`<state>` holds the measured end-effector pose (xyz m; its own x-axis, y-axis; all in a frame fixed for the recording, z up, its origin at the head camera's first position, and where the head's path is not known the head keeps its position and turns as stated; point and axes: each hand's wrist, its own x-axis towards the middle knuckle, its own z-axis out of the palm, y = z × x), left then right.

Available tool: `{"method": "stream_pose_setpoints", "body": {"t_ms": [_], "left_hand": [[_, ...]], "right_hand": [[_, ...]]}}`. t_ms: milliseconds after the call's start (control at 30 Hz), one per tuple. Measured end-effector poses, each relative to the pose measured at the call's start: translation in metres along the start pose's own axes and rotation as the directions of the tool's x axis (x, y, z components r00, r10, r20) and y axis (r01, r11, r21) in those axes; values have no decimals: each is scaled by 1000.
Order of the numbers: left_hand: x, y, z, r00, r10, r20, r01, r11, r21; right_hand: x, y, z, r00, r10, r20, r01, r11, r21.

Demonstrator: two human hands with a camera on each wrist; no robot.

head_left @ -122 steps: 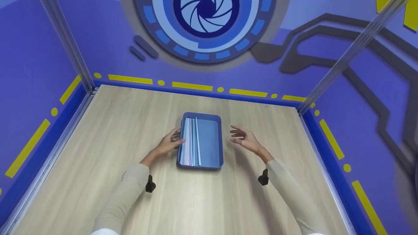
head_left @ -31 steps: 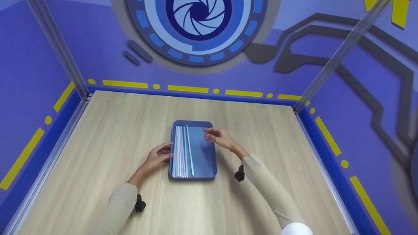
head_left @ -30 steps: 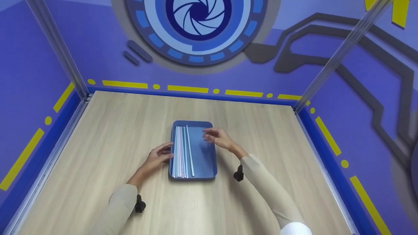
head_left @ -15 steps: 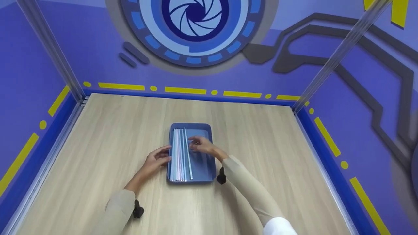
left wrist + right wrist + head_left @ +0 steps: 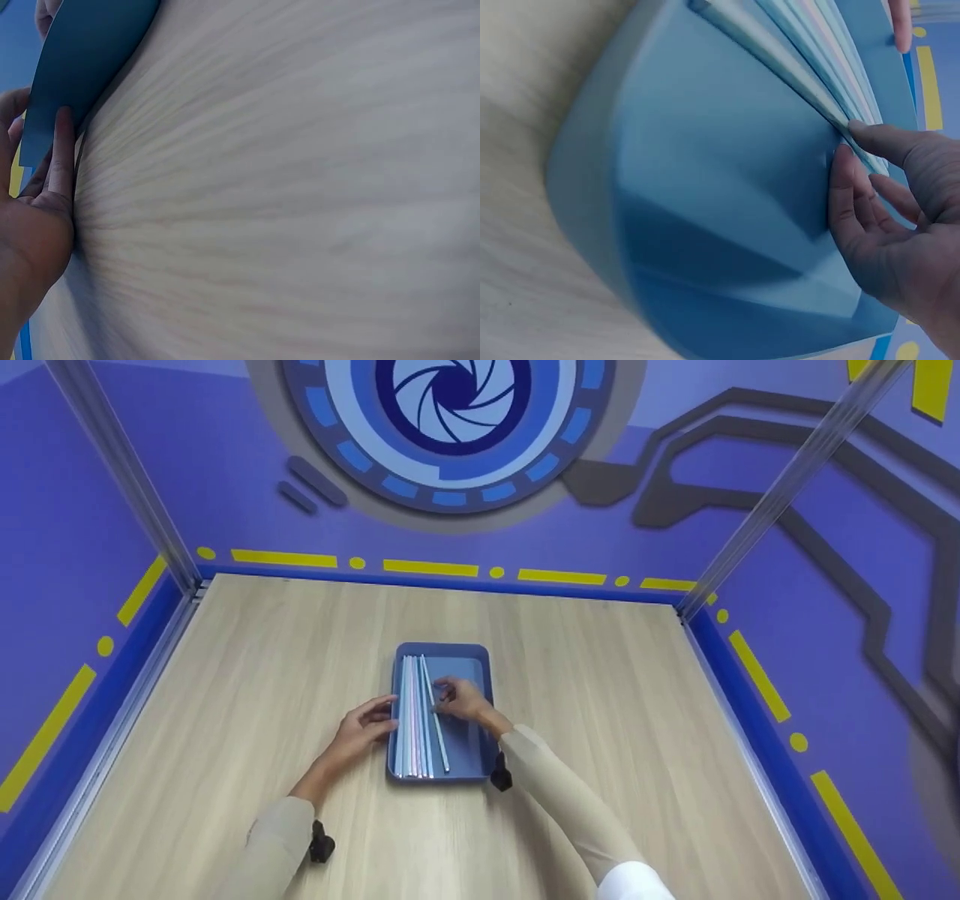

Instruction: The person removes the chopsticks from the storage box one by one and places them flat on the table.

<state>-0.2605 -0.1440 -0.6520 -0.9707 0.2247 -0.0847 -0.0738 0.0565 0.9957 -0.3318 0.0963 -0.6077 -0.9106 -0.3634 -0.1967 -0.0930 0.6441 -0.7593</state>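
A shallow blue tray [image 5: 469,765] stands on the table with several long, thin pastel straws [image 5: 411,720] side by side along its left half. One pale straw [image 5: 442,746] lies slanted, its near end apart from the row. My right hand [image 5: 463,701] reaches into the tray and pinches this straw between thumb and forefinger [image 5: 842,169]; its other fingers are bent. At the tray's left wall, my left hand [image 5: 360,731] holds on, thumb at the rim and a straight finger [image 5: 64,154] along the outside. The thumb's contact is partly hidden.
The wood-grain table [image 5: 300,637] is bordered by purple panels [image 5: 247,487] with yellow markings at the back and sides. Metal posts [image 5: 135,487] rise at the back corners. A small black device [image 5: 321,844] hangs at each wrist.
My right hand has moved left from beyond the tray's right side to the slanted straw, which now leans more, its near end further right. The left hand stays at the left wall.
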Motion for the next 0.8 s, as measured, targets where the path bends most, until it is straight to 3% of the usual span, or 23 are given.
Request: {"method": "stream_pose_setpoints", "body": {"t_ms": [200,467,800], "left_hand": [[3,1,-2,1000,-20,-12,20,1000,-24],[2,1,0,1000,5,5,-5,1000,2],[3,0,0,1000,19,0,-19,1000,2]], "right_hand": [[1,-7,1,999,50,-17,-51,998,-36],[-4,-10,4,994,105,-38,-109,987,-120],[-7,-2,-8,998,58,8,-58,998,7]]}}
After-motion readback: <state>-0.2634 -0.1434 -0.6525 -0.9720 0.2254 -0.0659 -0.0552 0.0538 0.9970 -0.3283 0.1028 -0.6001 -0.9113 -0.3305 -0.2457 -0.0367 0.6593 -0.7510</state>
